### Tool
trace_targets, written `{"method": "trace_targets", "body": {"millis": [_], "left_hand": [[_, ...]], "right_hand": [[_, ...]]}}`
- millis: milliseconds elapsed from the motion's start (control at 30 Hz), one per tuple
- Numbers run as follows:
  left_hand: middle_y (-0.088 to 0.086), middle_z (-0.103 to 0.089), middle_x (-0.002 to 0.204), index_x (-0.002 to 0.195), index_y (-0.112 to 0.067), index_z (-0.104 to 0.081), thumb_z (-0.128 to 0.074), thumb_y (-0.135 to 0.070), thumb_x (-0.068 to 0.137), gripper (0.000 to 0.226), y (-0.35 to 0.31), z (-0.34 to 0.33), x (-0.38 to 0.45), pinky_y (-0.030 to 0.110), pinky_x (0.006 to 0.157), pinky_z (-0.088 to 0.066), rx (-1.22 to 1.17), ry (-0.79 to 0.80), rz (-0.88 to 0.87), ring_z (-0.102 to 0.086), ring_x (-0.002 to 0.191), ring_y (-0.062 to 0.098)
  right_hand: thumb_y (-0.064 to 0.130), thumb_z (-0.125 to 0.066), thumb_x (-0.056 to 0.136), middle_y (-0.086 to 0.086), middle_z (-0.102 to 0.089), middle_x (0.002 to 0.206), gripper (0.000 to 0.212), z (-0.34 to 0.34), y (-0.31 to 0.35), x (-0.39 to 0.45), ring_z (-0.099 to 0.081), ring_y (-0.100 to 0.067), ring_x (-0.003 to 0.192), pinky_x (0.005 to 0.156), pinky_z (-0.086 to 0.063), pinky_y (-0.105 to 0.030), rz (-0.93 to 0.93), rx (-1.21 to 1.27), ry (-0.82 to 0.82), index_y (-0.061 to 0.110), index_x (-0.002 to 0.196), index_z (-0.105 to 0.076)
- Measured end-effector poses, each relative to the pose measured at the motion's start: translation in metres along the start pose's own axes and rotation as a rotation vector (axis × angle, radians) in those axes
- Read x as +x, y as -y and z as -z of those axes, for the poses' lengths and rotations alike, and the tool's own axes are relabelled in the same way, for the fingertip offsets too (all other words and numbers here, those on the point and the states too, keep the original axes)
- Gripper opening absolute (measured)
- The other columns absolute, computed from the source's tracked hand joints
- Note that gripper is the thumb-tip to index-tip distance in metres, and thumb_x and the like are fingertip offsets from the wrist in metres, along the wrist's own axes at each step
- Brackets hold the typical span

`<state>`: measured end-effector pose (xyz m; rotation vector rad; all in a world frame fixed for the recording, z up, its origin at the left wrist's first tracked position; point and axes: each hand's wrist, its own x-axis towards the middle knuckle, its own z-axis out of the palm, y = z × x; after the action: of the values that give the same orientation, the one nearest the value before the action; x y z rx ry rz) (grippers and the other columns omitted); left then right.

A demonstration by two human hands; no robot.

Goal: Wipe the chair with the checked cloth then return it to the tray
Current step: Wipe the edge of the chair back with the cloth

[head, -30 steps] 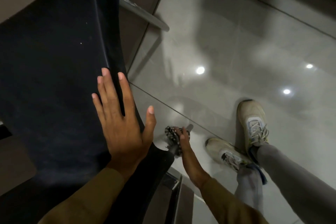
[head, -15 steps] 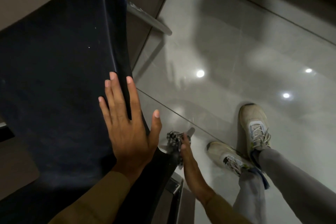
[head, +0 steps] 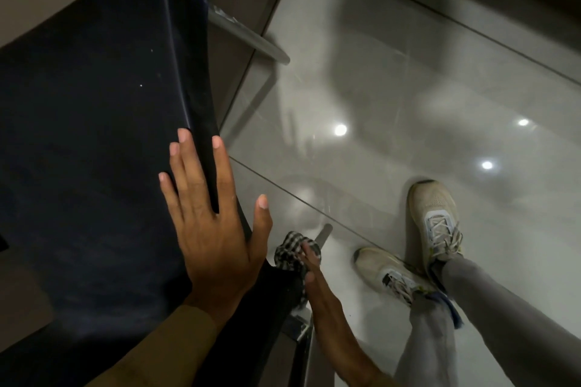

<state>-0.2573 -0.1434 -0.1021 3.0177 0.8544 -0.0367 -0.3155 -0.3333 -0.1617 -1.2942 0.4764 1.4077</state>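
Note:
A dark navy chair (head: 94, 135) fills the left half of the view, seen from above. My left hand (head: 213, 220) lies flat on its padded surface near the right edge, fingers spread, holding nothing. Lower down, beside the chair's edge, my right hand (head: 309, 267) grips the bunched black-and-white checked cloth (head: 290, 250) and presses it against the chair's side near a metal leg (head: 323, 234). Most of the right hand is hidden behind the cloth and the chair. No tray is in view.
Glossy grey floor tiles (head: 393, 88) reflect ceiling lights on the right. My two feet in pale sneakers (head: 434, 223) stand close to the chair at the lower right. Another metal chair leg (head: 248, 38) sticks out at the upper middle.
The view has shifted slightly down and right. My right hand with the cloth has stayed at the chair's lower side, moving only a little. My left hand keeps its place on the chair.

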Motion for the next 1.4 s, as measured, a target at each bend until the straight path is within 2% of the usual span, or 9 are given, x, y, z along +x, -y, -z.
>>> {"method": "trace_targets", "body": {"millis": [200, 333, 467, 600, 767, 1033, 1133, 1200, 1400], "left_hand": [[0.027, -0.008, 0.182, 0.174, -0.01, -0.018, -0.035, -0.048, 0.111, 0.076, 0.002, -0.002, -0.001, 0.059, 0.141, -0.008, -0.019, -0.01, -0.006, 0.0, 0.173, 0.033], [0.028, -0.008, 0.182, 0.174, -0.009, -0.019, -0.034, -0.048, 0.111, 0.076, 0.001, -0.002, 0.0, 0.06, 0.14, -0.009, -0.008, -0.012, -0.006, 0.0, 0.173, 0.035], [0.028, -0.008, 0.181, 0.173, -0.007, -0.021, -0.034, -0.048, 0.111, 0.076, 0.0, 0.0, 0.0, 0.062, 0.14, -0.011, -0.003, -0.008, 0.003, 0.001, 0.172, 0.034], [0.029, -0.01, 0.181, 0.173, -0.008, -0.021, -0.033, -0.049, 0.111, 0.076, 0.002, -0.002, -0.001, 0.063, 0.139, -0.012, 0.004, -0.002, -0.001, -0.001, 0.172, 0.035], [0.028, -0.009, 0.181, 0.174, -0.01, -0.021, -0.033, -0.05, 0.11, 0.076, 0.002, -0.003, 0.001, 0.06, 0.14, -0.009, -0.02, 0.006, 0.0, 0.002, 0.171, 0.031], [0.015, 0.006, 0.183, 0.174, -0.013, -0.021, -0.032, -0.052, 0.111, 0.075, 0.004, -0.004, 0.001, 0.057, 0.141, -0.007, 0.011, 0.019, -0.009, 0.003, 0.174, 0.031], [0.015, 0.006, 0.184, 0.174, -0.014, -0.021, -0.026, -0.053, 0.113, 0.073, 0.003, 0.0, 0.003, 0.061, 0.14, -0.012, 0.026, 0.049, -0.011, 0.002, 0.174, 0.033], [0.018, 0.003, 0.184, 0.173, -0.012, -0.023, -0.022, -0.053, 0.113, 0.073, 0.001, 0.007, 0.004, 0.065, 0.137, -0.019, 0.036, 0.078, -0.011, -0.001, 0.173, 0.035], [0.014, -0.012, 0.185, 0.175, -0.012, -0.01, -0.022, -0.049, 0.115, 0.072, 0.013, 0.036, 0.075, 0.06, 0.136, -0.025, -0.089, 0.108, -0.105, -0.017, 0.172, 0.033]], "right_hand": [[0.042, -0.035, 0.114, -0.004, -0.035, 0.174, 0.062, 0.026, -0.012, 0.089, -0.04, -0.017, 0.155, 0.122, -0.036, -0.028, -0.131, 0.08, -0.086, 0.027, 0.171, -0.016], [0.054, -0.043, 0.108, -0.004, -0.04, 0.173, 0.066, 0.015, -0.016, 0.07, -0.042, -0.024, 0.158, 0.133, -0.03, -0.048, -0.166, 0.185, -0.093, 0.028, 0.167, -0.029], [0.032, -0.046, 0.112, -0.013, -0.021, 0.179, 0.058, -0.02, -0.03, 0.029, -0.023, -0.03, 0.166, 0.129, -0.027, -0.038, -0.214, 0.403, -0.176, 0.017, 0.165, -0.028], [0.084, -0.042, 0.089, 0.004, -0.029, 0.173, 0.099, -0.032, -0.023, 0.028, -0.029, -0.02, 0.16, 0.135, -0.019, -0.054, -0.197, 0.358, -0.173, 0.023, 0.166, -0.025], [0.056, -0.028, 0.108, 0.005, -0.023, 0.179, 0.069, -0.003, -0.028, 0.051, -0.02, -0.015, 0.167, 0.137, -0.015, -0.037, -0.24, 0.405, -0.177, 0.031, 0.171, -0.015], [0.039, -0.043, 0.113, 0.003, -0.062, 0.156, 0.046, -0.019, 0.01, 0.012, -0.059, -0.018, 0.142, 0.126, -0.042, -0.042, -0.17, 0.272, -0.246, 0.028, 0.157, -0.052], [0.037, -0.056, 0.108, 0.013, -0.063, 0.147, 0.043, -0.015, 0.027, -0.009, -0.055, -0.007, 0.141, 0.103, -0.048, -0.003, -0.12, -0.025, -0.29, 0.033, 0.151, -0.061], [0.037, -0.059, 0.107, 0.012, -0.07, 0.141, 0.036, -0.009, 0.042, -0.011, -0.06, -0.003, 0.132, 0.087, -0.043, 0.005, -0.125, -0.201, -0.252, 0.035, 0.142, -0.069], [0.033, -0.052, 0.111, -0.016, -0.074, 0.125, 0.04, 0.002, 0.114, 0.035, -0.067, -0.029, 0.118, 0.107, -0.052, -0.041, -0.188, -0.112, -0.328, 0.007, 0.134, -0.072]]}}
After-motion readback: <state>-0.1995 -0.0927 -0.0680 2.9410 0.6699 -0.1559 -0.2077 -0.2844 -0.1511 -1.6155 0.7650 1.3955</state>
